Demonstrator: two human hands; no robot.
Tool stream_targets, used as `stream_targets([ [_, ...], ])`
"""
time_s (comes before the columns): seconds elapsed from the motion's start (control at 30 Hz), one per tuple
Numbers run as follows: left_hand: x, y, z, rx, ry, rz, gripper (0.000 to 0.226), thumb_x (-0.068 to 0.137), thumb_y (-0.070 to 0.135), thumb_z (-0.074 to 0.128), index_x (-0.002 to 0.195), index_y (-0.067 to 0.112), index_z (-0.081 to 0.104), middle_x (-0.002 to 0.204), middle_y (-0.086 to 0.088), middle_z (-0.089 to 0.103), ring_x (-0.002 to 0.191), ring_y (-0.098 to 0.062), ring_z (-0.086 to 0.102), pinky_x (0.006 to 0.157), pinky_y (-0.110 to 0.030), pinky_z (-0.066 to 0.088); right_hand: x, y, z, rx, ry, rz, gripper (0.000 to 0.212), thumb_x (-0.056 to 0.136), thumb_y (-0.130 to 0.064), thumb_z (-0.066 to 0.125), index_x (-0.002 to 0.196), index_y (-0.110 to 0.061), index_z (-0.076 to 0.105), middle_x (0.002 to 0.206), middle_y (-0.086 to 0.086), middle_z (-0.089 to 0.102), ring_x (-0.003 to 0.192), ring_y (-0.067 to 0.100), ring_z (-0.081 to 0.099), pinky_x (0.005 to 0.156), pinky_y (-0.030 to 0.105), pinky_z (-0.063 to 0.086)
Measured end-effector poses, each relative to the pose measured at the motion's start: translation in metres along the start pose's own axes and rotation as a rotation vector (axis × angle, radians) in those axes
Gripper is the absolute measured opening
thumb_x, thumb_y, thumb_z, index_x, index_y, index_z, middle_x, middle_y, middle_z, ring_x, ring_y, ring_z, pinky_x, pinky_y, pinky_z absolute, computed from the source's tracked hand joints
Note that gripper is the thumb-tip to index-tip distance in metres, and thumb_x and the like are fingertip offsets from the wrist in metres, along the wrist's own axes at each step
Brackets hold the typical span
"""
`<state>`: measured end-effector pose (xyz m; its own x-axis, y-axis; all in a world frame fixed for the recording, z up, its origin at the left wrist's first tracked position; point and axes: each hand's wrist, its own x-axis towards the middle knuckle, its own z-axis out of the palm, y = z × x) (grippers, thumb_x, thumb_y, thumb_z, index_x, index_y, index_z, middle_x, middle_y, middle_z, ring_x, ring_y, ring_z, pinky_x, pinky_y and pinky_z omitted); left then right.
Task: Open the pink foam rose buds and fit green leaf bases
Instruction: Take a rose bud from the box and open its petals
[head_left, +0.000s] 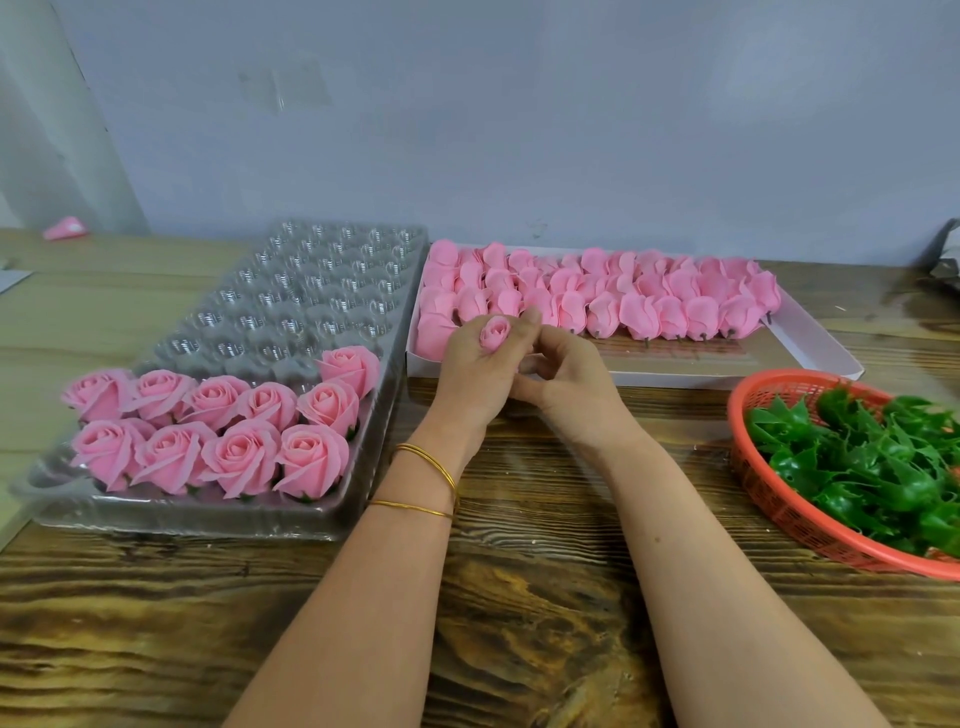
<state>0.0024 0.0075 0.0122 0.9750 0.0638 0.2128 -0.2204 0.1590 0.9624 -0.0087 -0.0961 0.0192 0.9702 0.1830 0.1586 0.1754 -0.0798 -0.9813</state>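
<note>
My left hand (475, 371) grips a small closed pink foam rose bud (494, 333) above the table's middle. My right hand (563, 374) is pressed against the left one, a fingertip touching the bud's right side. Behind them a white box (810, 353) holds several rows of closed pink buds (623, 296). At the right an orange basket (779, 506) holds several green leaf bases (872, 462). On the left, a clear plastic cell tray (291, 306) carries several opened pink roses (228, 431) in its near rows.
The wooden table (519, 597) runs to a grey wall. A small pink object (65, 228) lies at the far left back. Crumpled grey wrapping (948, 257) shows at the right edge. Two gold bangles (426, 483) ring my left wrist.
</note>
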Motion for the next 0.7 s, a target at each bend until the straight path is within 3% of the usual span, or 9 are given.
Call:
stream_targets([
  [0.13,0.0003,0.0003,-0.0014,0.017,0.0,0.028,0.02,0.09,0.025,0.068,0.07,0.022,0.071,0.065,0.006,0.069,0.066,-0.01,0.067,0.062,-0.023,0.055,-0.0018,-0.0004,-0.0005,0.066,-0.041,0.03,0.042,0.084,0.014,0.062,0.12,-0.007,0.064,0.094,0.01,0.072,0.094,0.033,0.067,0.096,0.061,0.048],
  [0.27,-0.0001,0.0002,-0.0014,0.043,0.002,0.039,0.017,0.088,0.021,0.07,0.072,0.017,0.068,0.065,0.004,0.068,0.067,-0.012,0.067,0.065,-0.026,0.057,-0.0033,-0.0016,-0.0004,0.126,-0.07,0.042,0.044,0.088,0.015,0.056,0.129,0.0,0.058,0.116,0.023,0.068,0.114,0.04,0.062,0.104,0.057,0.045],
  [0.4,-0.0003,0.0009,-0.0013,0.032,0.011,0.022,0.03,0.091,0.026,0.067,0.068,0.008,0.061,0.062,-0.002,0.061,0.064,-0.014,0.063,0.064,-0.026,0.054,-0.0037,-0.0033,-0.0012,0.131,-0.074,0.032,0.032,0.088,0.015,0.057,0.117,0.002,0.064,0.111,0.034,0.065,0.111,0.05,0.059,0.102,0.064,0.042],
  [0.5,-0.0009,0.0014,-0.0006,0.041,0.015,0.017,0.04,0.091,0.038,0.063,0.055,0.022,0.058,0.054,0.006,0.059,0.058,-0.006,0.063,0.06,-0.017,0.05,-0.0037,-0.0047,-0.0009,0.115,-0.067,0.049,0.036,0.081,0.018,0.061,0.11,-0.002,0.067,0.104,0.035,0.065,0.104,0.049,0.062,0.1,0.064,0.044],
  [0.63,0.0007,0.0023,0.0014,0.034,0.038,-0.027,0.046,0.086,0.055,0.057,0.05,0.026,0.055,0.071,-0.016,0.062,0.072,-0.023,0.065,0.082,-0.045,0.055,-0.0023,-0.0034,0.0004,0.052,-0.023,0.052,0.038,0.073,0.019,0.068,0.107,0.003,0.062,0.091,0.022,0.065,0.085,0.032,0.064,0.09,0.061,0.049],
  [0.7,0.0003,0.003,0.0022,0.034,0.037,-0.033,0.048,0.083,0.06,0.056,0.051,0.025,0.053,0.076,-0.027,0.059,0.075,-0.028,0.062,0.086,-0.05,0.053,-0.0012,-0.0017,0.0013,0.014,0.011,0.044,0.039,0.072,0.017,0.071,0.107,0.009,0.057,0.09,0.018,0.064,0.082,0.026,0.062,0.086,0.056,0.052],
])
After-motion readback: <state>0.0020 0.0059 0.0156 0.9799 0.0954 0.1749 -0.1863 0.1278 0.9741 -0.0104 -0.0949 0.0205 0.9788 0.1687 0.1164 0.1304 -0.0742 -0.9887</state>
